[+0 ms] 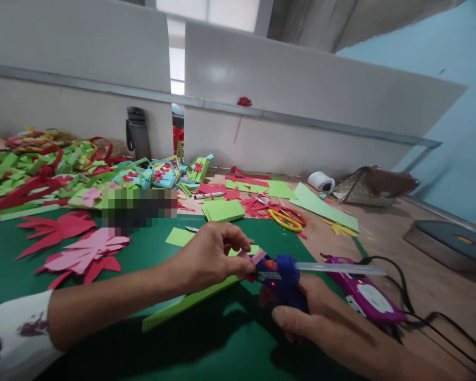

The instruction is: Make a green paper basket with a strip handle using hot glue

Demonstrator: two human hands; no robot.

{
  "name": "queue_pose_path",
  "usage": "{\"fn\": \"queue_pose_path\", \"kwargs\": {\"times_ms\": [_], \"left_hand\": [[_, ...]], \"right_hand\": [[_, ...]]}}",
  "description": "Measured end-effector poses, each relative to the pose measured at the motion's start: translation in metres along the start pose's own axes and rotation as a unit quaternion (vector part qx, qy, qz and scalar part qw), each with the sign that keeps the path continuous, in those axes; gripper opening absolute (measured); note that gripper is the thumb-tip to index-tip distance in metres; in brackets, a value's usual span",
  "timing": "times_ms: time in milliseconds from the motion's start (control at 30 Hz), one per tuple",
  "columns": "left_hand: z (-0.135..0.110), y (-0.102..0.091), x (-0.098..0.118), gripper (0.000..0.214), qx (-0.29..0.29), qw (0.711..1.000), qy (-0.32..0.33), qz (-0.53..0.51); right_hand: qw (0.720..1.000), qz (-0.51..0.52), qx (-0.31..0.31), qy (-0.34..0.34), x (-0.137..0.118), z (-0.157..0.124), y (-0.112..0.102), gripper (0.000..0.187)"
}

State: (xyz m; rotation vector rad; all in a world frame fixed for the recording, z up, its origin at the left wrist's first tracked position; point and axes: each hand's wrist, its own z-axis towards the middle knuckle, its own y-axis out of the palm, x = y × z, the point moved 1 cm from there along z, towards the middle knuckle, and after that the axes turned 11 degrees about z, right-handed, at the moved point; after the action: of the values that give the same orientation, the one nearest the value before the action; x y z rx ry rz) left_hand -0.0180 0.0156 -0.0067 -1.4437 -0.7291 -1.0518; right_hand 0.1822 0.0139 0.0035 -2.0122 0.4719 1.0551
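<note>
My right hand (301, 312) grips a blue hot glue gun (282, 275) with a clear glue stick (341, 268) poking out of its back; a small red light glows on its body. The nozzle points left at a small pink paper piece (257, 257), which my left hand (212, 254) pinches between thumb and fingers. Both hands meet above a green cutting mat (103, 254). A light green paper strip (190, 304) lies on the mat under my left wrist.
Red and pink paper cut-outs (79, 248) lie on the mat at left. A heap of green, red and blue paper scraps (63, 169) fills the back left. Yellow-handled scissors (285, 219), a purple device (365, 293) with black cables, a tape roll (321, 181), a dark bottle (138, 132).
</note>
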Motion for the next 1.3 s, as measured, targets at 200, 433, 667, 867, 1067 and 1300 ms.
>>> {"fn": "queue_pose_path", "kwargs": {"times_ms": [200, 433, 667, 867, 1067, 1300], "left_hand": [[0.004, 0.0, -0.001, 0.006, 0.029, 0.998, 0.042, 0.035], [0.003, -0.013, -0.001, 0.012, 0.078, 0.969, 0.187, 0.142], [0.004, -0.021, 0.003, 0.009, 0.206, 0.971, 0.118, 0.017], [0.007, 0.004, -0.013, 0.019, 0.099, 0.966, -0.082, -0.223], [0.01, 0.016, -0.003, 0.027, 0.084, 0.941, -0.098, -0.312], [0.012, 0.022, 0.001, 0.031, 0.087, 0.926, -0.101, -0.353]], "right_hand": [[0.998, 0.055, -0.026, -0.025, 0.011, 0.013, 0.0, 0.014], [0.991, 0.101, -0.03, -0.079, 0.006, 0.029, 0.0, 0.011], [0.944, 0.303, 0.048, -0.125, 0.008, 0.046, -0.007, 0.039], [0.957, 0.177, 0.178, -0.146, 0.015, 0.042, -0.002, 0.041], [0.937, 0.221, 0.138, -0.234, 0.011, 0.042, 0.007, 0.037], [0.943, 0.19, 0.179, -0.205, 0.026, 0.041, 0.01, 0.05]]}}
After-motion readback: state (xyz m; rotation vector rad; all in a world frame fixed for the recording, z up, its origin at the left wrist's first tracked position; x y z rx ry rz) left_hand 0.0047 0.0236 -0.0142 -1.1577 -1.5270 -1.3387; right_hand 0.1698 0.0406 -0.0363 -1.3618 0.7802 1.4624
